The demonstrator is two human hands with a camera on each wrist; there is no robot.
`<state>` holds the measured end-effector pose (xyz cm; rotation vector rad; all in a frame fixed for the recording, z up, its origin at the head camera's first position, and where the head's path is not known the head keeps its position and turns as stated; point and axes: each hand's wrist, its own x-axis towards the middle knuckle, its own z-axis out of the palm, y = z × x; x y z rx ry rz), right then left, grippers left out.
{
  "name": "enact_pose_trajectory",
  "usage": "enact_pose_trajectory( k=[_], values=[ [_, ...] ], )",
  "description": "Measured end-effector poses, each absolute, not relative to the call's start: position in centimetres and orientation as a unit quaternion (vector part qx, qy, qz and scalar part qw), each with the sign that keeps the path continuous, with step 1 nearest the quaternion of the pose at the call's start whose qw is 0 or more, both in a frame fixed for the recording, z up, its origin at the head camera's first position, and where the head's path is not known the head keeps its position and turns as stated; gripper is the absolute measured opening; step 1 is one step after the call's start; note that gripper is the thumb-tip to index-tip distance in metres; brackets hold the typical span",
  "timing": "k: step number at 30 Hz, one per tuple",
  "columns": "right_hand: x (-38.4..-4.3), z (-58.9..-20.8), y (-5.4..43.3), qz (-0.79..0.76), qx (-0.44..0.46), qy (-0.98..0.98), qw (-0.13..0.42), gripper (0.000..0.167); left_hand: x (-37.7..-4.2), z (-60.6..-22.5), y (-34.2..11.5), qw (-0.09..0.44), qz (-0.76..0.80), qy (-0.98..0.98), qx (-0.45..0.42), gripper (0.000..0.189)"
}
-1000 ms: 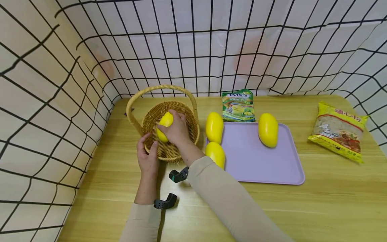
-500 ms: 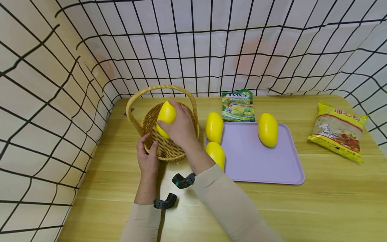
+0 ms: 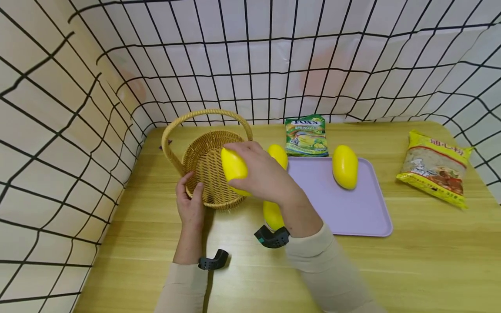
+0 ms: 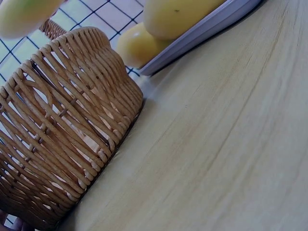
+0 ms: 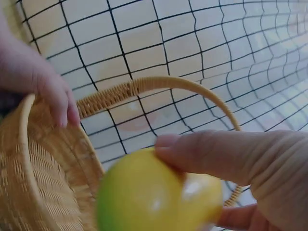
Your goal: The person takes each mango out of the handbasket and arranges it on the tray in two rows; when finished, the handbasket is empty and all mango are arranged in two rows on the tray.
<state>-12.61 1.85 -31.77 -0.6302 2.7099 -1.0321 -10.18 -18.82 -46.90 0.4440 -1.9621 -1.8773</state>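
Note:
My right hand [image 3: 268,174] grips a yellow mango [image 3: 233,167] above the right side of the wicker basket [image 3: 213,202]. In the right wrist view the held mango [image 5: 144,192] shows a green patch, with the thumb pressed on its top. My left hand [image 3: 191,206] holds the basket's near left rim, its fingertips reaching over the edge in the right wrist view. No other mango shows inside the basket. One mango [image 3: 345,167] lies on the lilac tray [image 3: 356,213]. Two more, a far mango [image 3: 278,153] and a near mango [image 3: 272,215], sit at its left edge, partly hidden by my right arm.
A green candy bag [image 3: 306,137] lies behind the tray. To the far right is a yellow, partly clear food packet [image 3: 436,169]. The basket's tall handle [image 3: 207,112] arches over it. Black wire mesh [image 3: 270,56] encloses the table's back and sides.
My right hand has lifted the mango out of the basket and carried it right, toward the tray. The left hand has stayed on the basket rim.

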Motion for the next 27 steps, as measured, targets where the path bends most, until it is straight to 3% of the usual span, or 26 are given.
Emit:
enact_pose_trajectory(
  k=[8, 17, 27],
  values=[
    [-11.3, -32.3, 7.1, -0.295, -0.26, 0.914, 0.101, 0.082, -10.3, -47.0, -18.7, 0.195, -0.672, -0.698, 0.155, 0.041],
    [-9.4, -33.2, 14.1, -0.253, -0.246, 0.931, 0.097, 0.082, -10.4, -47.1, -18.9, 0.196, -0.669, -0.7, 0.157, 0.041],
    [-7.0, -36.7, 20.2, -0.282, -0.153, 0.936, 0.144, 0.089, -10.5, -47.2, -19.0, 0.202, -0.671, -0.696, 0.156, 0.041]
  ],
)
